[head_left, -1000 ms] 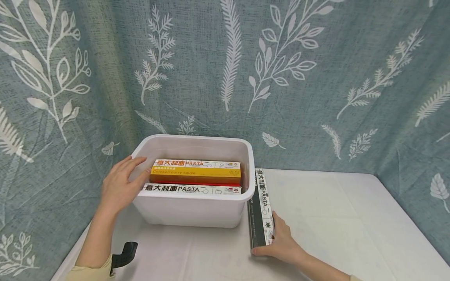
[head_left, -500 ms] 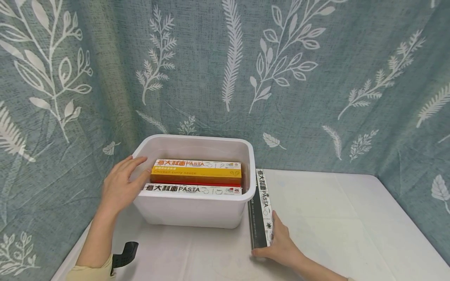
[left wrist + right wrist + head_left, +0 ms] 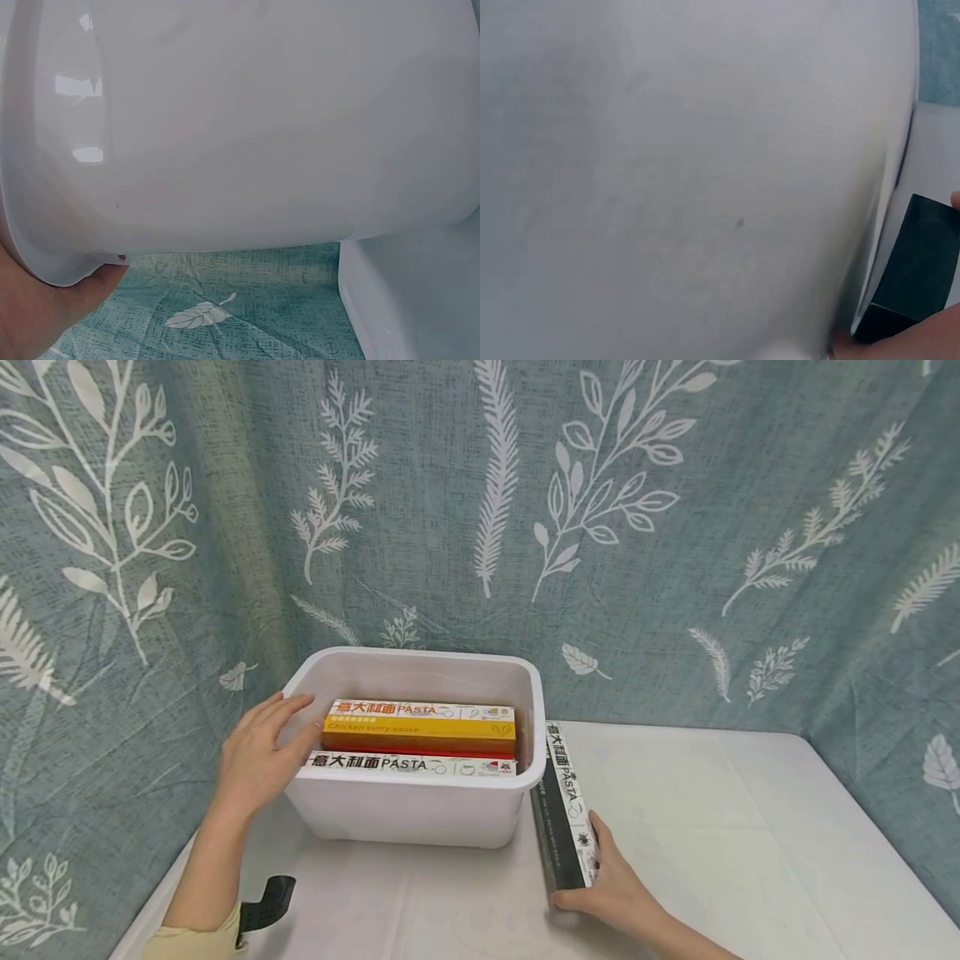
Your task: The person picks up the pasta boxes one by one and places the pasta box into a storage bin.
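Observation:
A white plastic tub [image 3: 412, 814] stands left of the middle of the table, with pasta boxes lying inside. My left hand [image 3: 258, 752] holds its left rim, thumb and forefinger reaching over the edge; the left wrist view shows skin under the tub's lip [image 3: 64, 274]. To the right of the tub, my right hand [image 3: 615, 881] grips the near end of a black-and-white pasta box [image 3: 561, 827], thumb at its lower left corner and fingers along the right side. The box's far end lies beside the tub's right wall and is partly hidden by the rim.
In the tub, a yellow pasta box [image 3: 420, 727] lies behind a white-topped pasta box [image 3: 412, 765], with a strip of red between them. The white-covered table [image 3: 712, 810] extends right. A patterned blue-green curtain [image 3: 420, 527] closes off the back and sides.
The near end of the black-and-white pasta box has swung slightly right and tilted up with my right hand. My left hand and the tub have stayed put.

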`<move>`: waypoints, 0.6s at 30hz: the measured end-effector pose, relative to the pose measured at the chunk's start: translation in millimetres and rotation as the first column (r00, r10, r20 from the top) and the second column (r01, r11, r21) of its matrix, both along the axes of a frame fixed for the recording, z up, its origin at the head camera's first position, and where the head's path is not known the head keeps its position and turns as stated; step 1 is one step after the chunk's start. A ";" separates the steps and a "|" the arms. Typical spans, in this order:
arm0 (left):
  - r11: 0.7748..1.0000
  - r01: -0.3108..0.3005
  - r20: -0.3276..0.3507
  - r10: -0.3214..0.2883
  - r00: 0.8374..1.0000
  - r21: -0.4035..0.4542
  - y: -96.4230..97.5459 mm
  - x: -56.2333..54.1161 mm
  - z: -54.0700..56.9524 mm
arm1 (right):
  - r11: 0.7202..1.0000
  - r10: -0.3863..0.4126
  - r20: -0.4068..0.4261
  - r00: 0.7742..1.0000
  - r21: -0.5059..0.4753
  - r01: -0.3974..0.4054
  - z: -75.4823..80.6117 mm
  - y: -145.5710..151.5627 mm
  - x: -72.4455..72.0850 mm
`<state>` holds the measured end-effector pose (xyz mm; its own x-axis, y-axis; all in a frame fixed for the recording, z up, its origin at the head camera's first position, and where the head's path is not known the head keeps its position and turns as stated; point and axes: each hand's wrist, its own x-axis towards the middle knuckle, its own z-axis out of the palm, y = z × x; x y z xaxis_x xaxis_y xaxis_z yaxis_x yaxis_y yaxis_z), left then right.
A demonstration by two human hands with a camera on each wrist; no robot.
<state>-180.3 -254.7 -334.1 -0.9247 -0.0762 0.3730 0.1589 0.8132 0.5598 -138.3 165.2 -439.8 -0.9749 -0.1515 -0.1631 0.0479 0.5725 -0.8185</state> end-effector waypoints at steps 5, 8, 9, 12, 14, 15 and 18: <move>1.000 -0.003 0.005 0.003 1.000 0.007 0.6 -0.1 0.4 | 1.000 -0.015 0.001 1.000 0.007 0.015 3.9 7.9 1.4; 1.000 -0.006 0.013 0.006 1.000 0.009 0.9 -0.4 0.5 | 0.999 -0.033 -0.020 0.999 0.019 0.033 5.6 12.8 2.3; 1.000 -0.006 0.015 0.006 1.000 0.010 0.9 -0.4 0.6 | 0.999 -0.042 -0.026 0.999 0.020 0.043 6.3 14.4 2.7; 1.000 -0.009 0.014 0.009 1.000 0.005 0.7 -0.1 0.8 | 0.997 -0.071 -0.040 0.997 0.015 0.071 8.9 18.9 4.3; 1.000 -0.009 0.012 0.009 1.000 0.003 0.4 0.1 0.7 | 0.996 -0.091 -0.040 0.995 -0.014 0.091 11.2 21.8 5.7; 1.000 -0.008 0.012 0.008 1.000 0.003 0.3 0.1 0.5 | 0.995 -0.100 -0.044 0.994 -0.029 0.098 12.2 23.2 6.1; 1.000 -0.006 0.012 0.006 1.000 0.003 0.3 -0.1 -0.4 | 0.991 -0.119 -0.058 0.991 -0.065 0.115 15.4 27.1 7.5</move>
